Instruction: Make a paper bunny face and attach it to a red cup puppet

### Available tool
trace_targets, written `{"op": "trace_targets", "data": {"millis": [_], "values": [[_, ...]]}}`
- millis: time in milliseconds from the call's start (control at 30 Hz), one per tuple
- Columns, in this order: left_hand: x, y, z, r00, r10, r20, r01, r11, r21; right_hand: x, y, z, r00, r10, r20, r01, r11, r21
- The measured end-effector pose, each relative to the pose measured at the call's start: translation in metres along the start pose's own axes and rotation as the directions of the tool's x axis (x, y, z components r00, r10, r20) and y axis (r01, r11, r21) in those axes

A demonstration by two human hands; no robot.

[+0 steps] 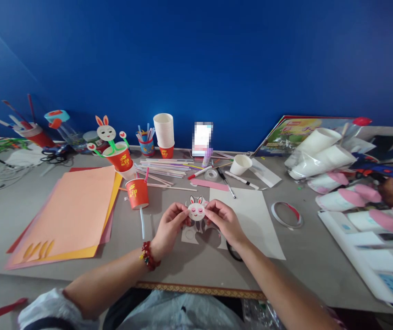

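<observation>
Between my two hands is a small paper rabbit face (196, 212), white with pink cheeks and upright ears. My left hand (169, 228) pinches its left edge between thumb and fingers. On the opposite edge my right hand (226, 223) has the same kind of pinch. Beneath it on the table lie white paper scraps (190, 236) with round cut-outs, and a white sheet (265, 229) reaches under my right forearm. The black handle of what looks like scissors (234, 253) shows partly below my right wrist.
Stacked coloured paper (75, 206) lies left. A red paper cup (137, 193) with straws stands nearby, behind it a cup with a rabbit figure (118, 156). Straws (165, 168), pens and a white cup (240, 164) lie behind my hands. A tape roll (286, 214) is right.
</observation>
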State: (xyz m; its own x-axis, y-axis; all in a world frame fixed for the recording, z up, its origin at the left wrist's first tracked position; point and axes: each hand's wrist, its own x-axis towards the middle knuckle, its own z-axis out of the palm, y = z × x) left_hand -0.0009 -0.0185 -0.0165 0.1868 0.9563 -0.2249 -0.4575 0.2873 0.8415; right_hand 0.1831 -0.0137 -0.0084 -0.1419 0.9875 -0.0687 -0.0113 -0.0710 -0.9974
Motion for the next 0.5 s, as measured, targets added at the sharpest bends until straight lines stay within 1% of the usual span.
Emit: {"op": "trace_targets", "data": {"millis": [167, 333, 500], "values": [[0.0001, 0.0008, 0.0003, 0.999, 0.05, -0.011, -0.049, 0.998, 0.046, 0.001, 0.0023, 0.0001, 1.0, 0.007, 0.014, -0.006, 1.0, -0.01], [0.0046, 0.0047, -0.0037, 0.994, 0.098, -0.045, -0.096, 0.994, 0.05, 0.0015, 0.0054, 0.0015, 0.999, -0.003, 0.038, 0.002, 1.0, 0.009], [0.0042, 0.0035, -0.005, 0.994, 0.095, -0.057, -0.091, 0.994, 0.059, 0.0011, 0.0016, 0.0029, 0.999, 0.0, 0.043, -0.001, 1.0, 0.023]]}}
